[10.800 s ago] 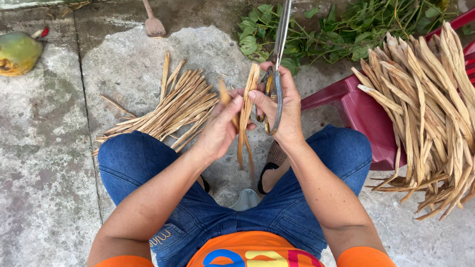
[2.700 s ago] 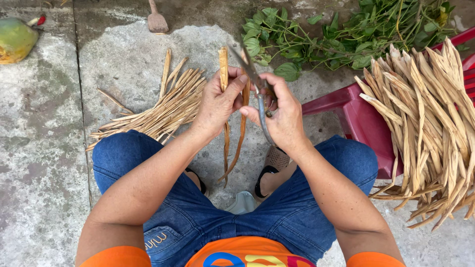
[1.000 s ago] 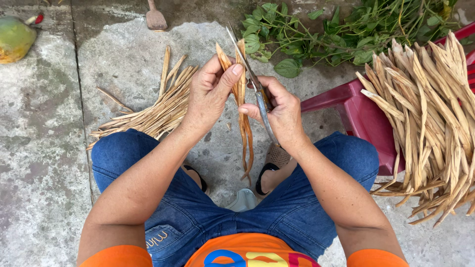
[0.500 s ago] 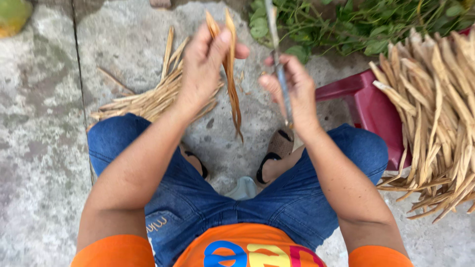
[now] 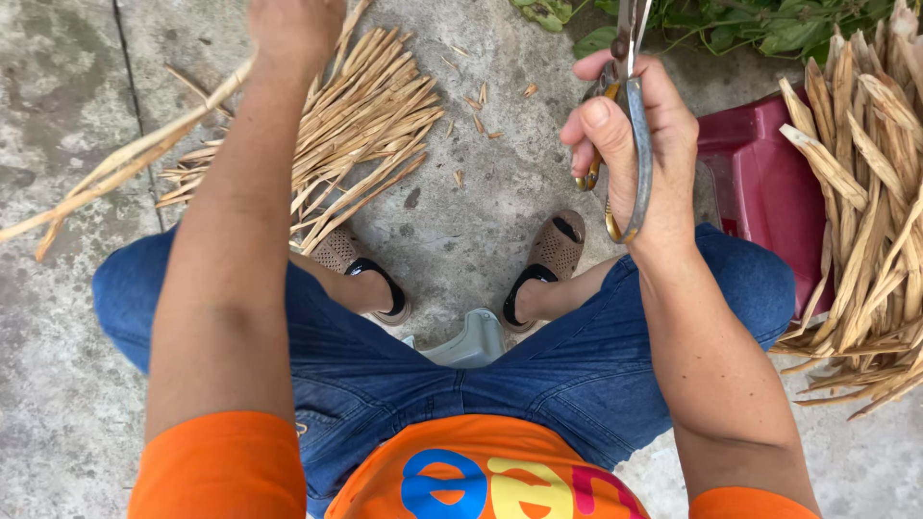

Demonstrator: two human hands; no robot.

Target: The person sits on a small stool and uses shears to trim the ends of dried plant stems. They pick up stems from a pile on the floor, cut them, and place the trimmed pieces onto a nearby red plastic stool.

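Careful: your right hand [image 5: 630, 144] grips the scissors [image 5: 627, 115] at one o'clock, and your left hand [image 5: 293, 29], swinging dried strips [image 5: 115, 173] toward ten o'clock, could scatter them beyond the pile [image 5: 370, 125].

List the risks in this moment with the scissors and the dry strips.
The right hand holds the scissors with blades pointing away, close to the face-down view; a slip could cut. The left hand swings long strips toward the pile; their ends could snag and scatter it.
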